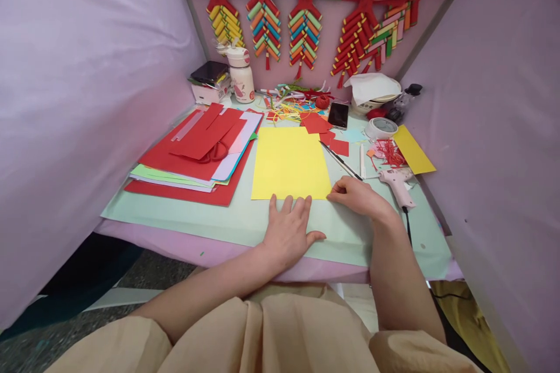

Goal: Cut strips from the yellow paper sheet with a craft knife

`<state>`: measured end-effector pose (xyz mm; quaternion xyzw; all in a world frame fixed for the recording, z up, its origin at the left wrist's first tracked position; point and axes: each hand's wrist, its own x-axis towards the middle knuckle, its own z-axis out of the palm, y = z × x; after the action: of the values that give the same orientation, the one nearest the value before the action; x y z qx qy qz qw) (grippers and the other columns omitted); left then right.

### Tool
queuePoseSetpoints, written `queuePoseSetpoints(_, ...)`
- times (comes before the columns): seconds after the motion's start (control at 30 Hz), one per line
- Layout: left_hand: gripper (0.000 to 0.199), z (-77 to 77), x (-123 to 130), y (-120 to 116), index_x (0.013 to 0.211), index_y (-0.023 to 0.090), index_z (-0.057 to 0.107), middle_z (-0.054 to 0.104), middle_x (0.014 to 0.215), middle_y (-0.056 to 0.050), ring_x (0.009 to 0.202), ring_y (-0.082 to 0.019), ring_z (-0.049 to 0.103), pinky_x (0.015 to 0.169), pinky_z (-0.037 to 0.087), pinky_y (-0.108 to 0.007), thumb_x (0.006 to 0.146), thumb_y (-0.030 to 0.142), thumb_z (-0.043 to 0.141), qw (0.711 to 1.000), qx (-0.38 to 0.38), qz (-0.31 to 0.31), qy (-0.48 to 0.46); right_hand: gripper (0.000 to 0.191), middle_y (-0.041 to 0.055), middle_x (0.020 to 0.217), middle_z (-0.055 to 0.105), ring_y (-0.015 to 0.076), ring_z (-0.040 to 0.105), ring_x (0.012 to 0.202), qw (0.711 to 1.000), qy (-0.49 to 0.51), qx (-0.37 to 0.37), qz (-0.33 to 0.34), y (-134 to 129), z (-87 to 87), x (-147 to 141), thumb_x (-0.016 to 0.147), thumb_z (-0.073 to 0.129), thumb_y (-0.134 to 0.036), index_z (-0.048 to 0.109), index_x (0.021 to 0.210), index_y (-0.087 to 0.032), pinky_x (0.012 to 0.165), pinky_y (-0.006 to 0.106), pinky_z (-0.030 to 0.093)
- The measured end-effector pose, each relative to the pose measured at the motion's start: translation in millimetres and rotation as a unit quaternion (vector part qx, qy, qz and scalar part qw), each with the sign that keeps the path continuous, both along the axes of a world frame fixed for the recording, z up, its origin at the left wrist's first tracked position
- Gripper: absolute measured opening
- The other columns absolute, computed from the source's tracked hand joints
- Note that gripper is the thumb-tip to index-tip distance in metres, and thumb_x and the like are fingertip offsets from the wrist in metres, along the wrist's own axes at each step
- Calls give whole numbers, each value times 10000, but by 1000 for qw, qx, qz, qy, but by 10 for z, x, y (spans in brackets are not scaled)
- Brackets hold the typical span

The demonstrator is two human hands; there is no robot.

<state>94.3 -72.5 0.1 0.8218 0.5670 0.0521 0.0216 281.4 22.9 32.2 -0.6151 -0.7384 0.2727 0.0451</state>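
A sheet of yellow paper (291,163) lies flat at the middle of the table. My left hand (289,230) rests palm down with its fingers spread, the fingertips at the sheet's near edge. At the near right corner, my right hand (357,195) is closed in a pinch on the paper. Just beyond the right hand lie a dark, slim pen-like tool (343,162) and a white stick (361,161). Small red paper pieces (339,147) sit by the sheet's far right corner.
Left is a stack of coloured paper (175,154) with red scissors (214,152). A bottle (242,78), paper scraps (289,109), a phone (338,115) and a bowl (371,96) stand behind. A tape roll (381,128) and glue gun (398,186) lie right.
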Motion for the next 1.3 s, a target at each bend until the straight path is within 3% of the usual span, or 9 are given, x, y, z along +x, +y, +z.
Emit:
queuePoseSetpoints(0.17, 834, 3, 3, 44, 1439, 31, 404, 544, 1259, -160, 1224, -319, 422, 1107, 311, -448, 895, 651, 524, 1000, -10, -23, -10, 161, -3, 775, 665, 166, 555, 737, 1000, 21, 2, -1, 5, -22, 24, 740, 604, -361, 602, 685, -209, 673, 291, 336)
queuePoseSetpoints(0.27, 818, -6, 0, 76, 1408, 16, 420, 520, 1288, -171, 1215, -310, 421, 1057, 357, -407, 891, 638, 545, 999, -8, -41, -23, 172, 4, 805, 673, 165, 564, 752, 999, 49, 8, 0, 8, -57, 42, 748, 595, -379, 626, 736, -209, 678, 287, 354)
queuePoseSetpoints(0.4, 792, -2, -10, 85, 1388, 29, 441, 532, 1251, -164, 1148, -308, 454, 1031, 363, -417, 893, 640, 539, 998, -2, -51, -23, 229, 22, 892, 676, 167, 575, 807, 996, 83, 29, -3, -6, -114, 32, 794, 555, -419, 642, 805, -207, 711, 288, 377)
queuePoseSetpoints(0.67, 787, 5, -4, 82, 1435, 77, 421, 536, 1194, -147, 1124, -316, 442, 1013, 352, -434, 901, 647, 517, 999, -5, -47, -22, 199, 14, 873, 631, 177, 558, 853, 996, 66, 56, 10, -25, -188, -57, 758, 627, -408, 646, 722, -213, 749, 298, 361)
queuePoseSetpoints(1.3, 780, 21, 104, 87, 1446, 148, 450, 535, 1144, -133, 1080, -311, 440, 978, 352, -449, 894, 699, 465, 1000, 1, -18, -19, 157, 26, 899, 647, 199, 560, 915, 998, -6, 57, -2, -37, -135, -7, 802, 597, -337, 633, 717, -210, 802, 330, 323)
